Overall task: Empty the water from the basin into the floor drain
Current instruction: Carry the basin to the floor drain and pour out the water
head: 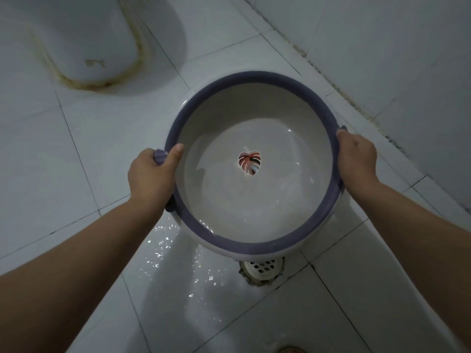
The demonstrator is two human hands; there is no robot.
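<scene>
fingers (178, 151) grip white, purple-rimmed basin (254, 103).

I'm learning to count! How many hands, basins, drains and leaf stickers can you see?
Hands: 2, the left hand and right hand, each gripping the rim
Basins: 1, white basin with a purple rim
Floor drains: 1, floor drain, partly hidden under the basin
Leaf stickers: 1, leaf sticker inside the basin
Total: 5
</scene>
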